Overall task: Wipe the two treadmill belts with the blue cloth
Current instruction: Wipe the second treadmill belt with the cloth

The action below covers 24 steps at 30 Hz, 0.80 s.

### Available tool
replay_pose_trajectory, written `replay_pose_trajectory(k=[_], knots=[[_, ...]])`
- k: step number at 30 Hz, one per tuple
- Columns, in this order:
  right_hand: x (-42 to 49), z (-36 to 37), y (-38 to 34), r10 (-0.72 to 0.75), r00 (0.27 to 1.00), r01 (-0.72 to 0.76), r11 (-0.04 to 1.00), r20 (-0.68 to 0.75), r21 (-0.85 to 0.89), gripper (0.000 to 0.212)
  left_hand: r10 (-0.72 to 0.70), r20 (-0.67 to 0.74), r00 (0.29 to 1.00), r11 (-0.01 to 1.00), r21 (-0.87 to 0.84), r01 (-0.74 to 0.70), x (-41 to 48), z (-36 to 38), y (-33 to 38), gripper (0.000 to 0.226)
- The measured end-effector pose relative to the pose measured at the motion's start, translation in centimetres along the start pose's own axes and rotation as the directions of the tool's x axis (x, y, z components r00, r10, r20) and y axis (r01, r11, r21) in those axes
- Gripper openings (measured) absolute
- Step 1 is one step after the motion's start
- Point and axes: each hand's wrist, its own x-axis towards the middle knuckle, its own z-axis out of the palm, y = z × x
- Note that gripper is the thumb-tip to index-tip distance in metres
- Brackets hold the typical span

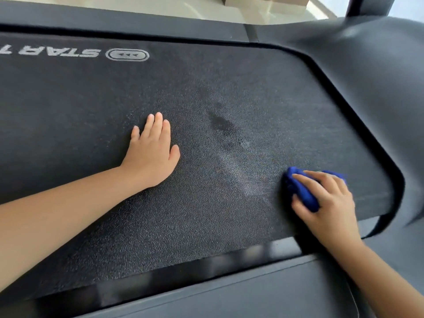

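**Entry: treadmill belt, wiping under way**

1. Near side rail [252,294]: dark, smooth, running along the belt's near edge just below my forearms.
2. My right hand [325,203]: fingers curled over the blue cloth [300,191] and clamping it down onto the belt. The cloth is bunched into a wad, with blue showing in front of my fingertips and beside my thumb. It sits close to the belt's near edge, toward the right end.
3. Treadmill belt [91,99]: black and pebbled, and it fills most of the view.
4. My left hand [151,154]: flat on the belt with the palm down and fingers straight and close together. It holds nothing. It lies about mid-belt, well apart from the cloth and to its left, and the two hands do not touch.
5. Pale streak [243,177] and dark patch [220,122]: both lie between my hands, the patch farther off. I take them for damp marks or smears, though I cannot tell which.
6. White lettering [57,51] and oval logo [127,55]: printed along the far edge, upside down from where I stand.
7. Far side rail [137,21], then pale floor [160,5].
8. Motor cover [378,76]: grey and blurred, at the belt's right end.

**Progress, as I judge it:** this belt is partway through, since the marks in the middle need a pass and the left stretch shows no sign of one. The second belt is not in view, so I cannot say whether it has been wiped.
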Motion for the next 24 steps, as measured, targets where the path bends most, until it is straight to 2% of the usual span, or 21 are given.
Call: replay_pose_trajectory(k=[4,7,10,14,19,21,24], knots=[[-0.5,0.9,-5.5,-0.158,0.987,0.155,0.978,0.014,0.143,0.041,-0.026,-0.006,1.000,1.000,0.018,0.026,0.2,0.1,0.5,0.061],[-1.2,1.8,-9.5,-0.259,0.966,0.253,0.953,0.020,0.168,0.043,-0.035,-0.007,0.999,0.999,0.010,0.035,0.2,0.2,0.6,0.061],[-0.8,1.8,-8.1,-0.319,0.947,0.305,0.933,0.044,0.190,0.043,-0.021,0.000,1.000,1.000,0.012,0.021,0.2,0.2,0.3,0.061],[0.2,0.1,-0.1,-0.210,0.975,0.199,0.971,0.071,0.133,0.043,-0.011,0.002,1.000,1.000,-0.006,0.011,0.3,0.1,0.1,0.061],[0.2,-3.0,8.8,0.072,0.988,-0.067,0.997,0.133,-0.041,0.054,-0.015,-0.003,1.000,1.000,-0.009,0.015,0.4,0.2,0.3,0.060],[0.0,-2.9,9.1,0.097,0.987,-0.093,0.995,0.129,-0.039,0.054,-0.023,0.000,1.000,1.000,-0.008,0.023,0.4,0.2,0.3,0.060],[-0.1,-2.5,7.7,0.059,0.993,-0.058,0.998,0.104,-0.015,0.053,-0.034,0.009,0.999,0.999,0.004,0.034,0.4,0.1,0.6,0.060]])
